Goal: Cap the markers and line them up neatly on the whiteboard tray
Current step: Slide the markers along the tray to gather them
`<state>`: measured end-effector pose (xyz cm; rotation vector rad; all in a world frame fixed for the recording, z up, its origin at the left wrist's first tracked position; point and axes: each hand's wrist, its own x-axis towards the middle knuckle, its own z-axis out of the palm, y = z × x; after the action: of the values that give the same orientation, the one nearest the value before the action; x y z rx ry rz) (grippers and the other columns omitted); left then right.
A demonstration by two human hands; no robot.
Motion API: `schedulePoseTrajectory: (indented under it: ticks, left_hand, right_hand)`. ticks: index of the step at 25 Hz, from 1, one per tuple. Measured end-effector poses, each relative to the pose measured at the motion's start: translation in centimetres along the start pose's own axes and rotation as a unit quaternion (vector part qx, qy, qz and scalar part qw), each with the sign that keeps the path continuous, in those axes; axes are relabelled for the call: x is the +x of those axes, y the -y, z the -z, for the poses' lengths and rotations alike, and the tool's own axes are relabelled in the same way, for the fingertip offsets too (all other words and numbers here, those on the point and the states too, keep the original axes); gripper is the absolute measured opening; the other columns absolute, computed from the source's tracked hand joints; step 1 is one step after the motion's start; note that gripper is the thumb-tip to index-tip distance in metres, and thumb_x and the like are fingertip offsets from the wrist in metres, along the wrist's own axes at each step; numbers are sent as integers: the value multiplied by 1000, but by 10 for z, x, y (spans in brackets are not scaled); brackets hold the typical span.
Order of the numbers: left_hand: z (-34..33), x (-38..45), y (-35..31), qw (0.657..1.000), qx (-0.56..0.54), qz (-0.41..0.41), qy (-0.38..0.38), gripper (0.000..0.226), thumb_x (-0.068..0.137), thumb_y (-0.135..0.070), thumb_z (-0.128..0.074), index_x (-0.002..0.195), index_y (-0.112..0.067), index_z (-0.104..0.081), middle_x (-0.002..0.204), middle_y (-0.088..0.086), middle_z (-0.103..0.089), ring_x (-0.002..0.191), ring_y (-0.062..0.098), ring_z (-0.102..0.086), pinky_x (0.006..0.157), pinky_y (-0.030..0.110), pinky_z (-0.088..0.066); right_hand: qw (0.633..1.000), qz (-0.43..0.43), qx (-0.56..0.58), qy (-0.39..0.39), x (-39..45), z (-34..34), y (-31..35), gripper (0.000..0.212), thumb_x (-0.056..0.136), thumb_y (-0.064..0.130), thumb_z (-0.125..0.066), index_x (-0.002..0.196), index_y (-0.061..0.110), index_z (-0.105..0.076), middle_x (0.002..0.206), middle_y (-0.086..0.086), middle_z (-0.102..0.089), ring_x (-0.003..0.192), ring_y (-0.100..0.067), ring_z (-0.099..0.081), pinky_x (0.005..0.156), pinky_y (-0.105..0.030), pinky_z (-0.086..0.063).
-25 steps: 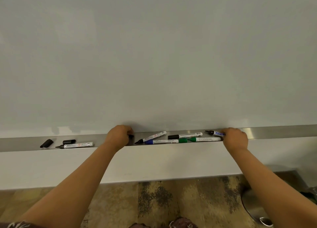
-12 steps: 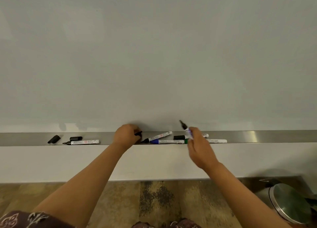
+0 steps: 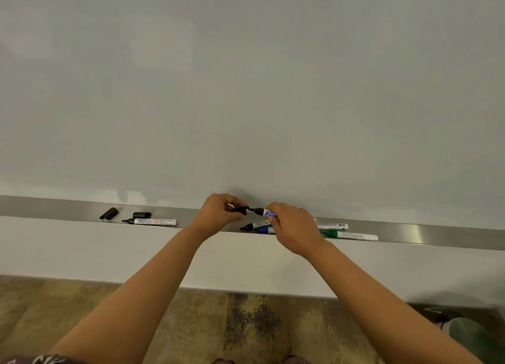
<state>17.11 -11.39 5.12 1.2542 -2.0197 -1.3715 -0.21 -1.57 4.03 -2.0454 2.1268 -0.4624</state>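
Observation:
My left hand (image 3: 218, 213) pinches a black cap (image 3: 240, 210) just above the steel whiteboard tray (image 3: 437, 233). My right hand (image 3: 293, 227) grips an uncapped marker with a blue-printed label (image 3: 266, 212), its black tip pointing left at the cap's mouth. Below my hands lie an uncapped black marker (image 3: 255, 224) and a blue marker (image 3: 263, 229), partly hidden. To the right lie a green marker (image 3: 352, 235) and another marker (image 3: 333, 226) behind it. At the left of the tray are two loose black caps (image 3: 109, 213) (image 3: 142, 215) and an uncapped black marker (image 3: 151, 221).
The whiteboard (image 3: 246, 90) fills the view above the tray. Below the tray runs a white wall band, then a patterned floor (image 3: 246, 325). A round bin (image 3: 475, 336) stands at the lower right.
My right hand lifted the blue-labelled marker off the tray and brought it left. My left hand raised the black cap. Marker tip and cap now meet between my hands.

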Motion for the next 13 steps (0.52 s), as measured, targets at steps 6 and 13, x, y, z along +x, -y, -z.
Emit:
schedulePoseTrajectory:
  ticks: [6, 13]
  left_hand:
    - [3, -3, 0, 1000, -12, -13, 10, 26, 77, 3, -67, 102, -3, -69, 84, 3, -67, 45, -8, -58, 47, 1, -44]
    - [2, -4, -6, 999, -31, -13, 20, 23, 74, -1, -71, 97, -5, -71, 79, 2, -68, 64, 8, -62, 56, 3, -48]
  right_hand:
    - [999, 11, -45, -5, 4, -4, 8, 24, 96, 27, -35, 112, 18, -50, 103, -4, -63, 90, -26, -55, 79, -38, -34]
    - [998, 15, -56, -17, 5, -2, 17, 30, 93, 40, -39, 109, 20, -52, 101, -3, -64, 91, -25, -55, 81, -39, -33]
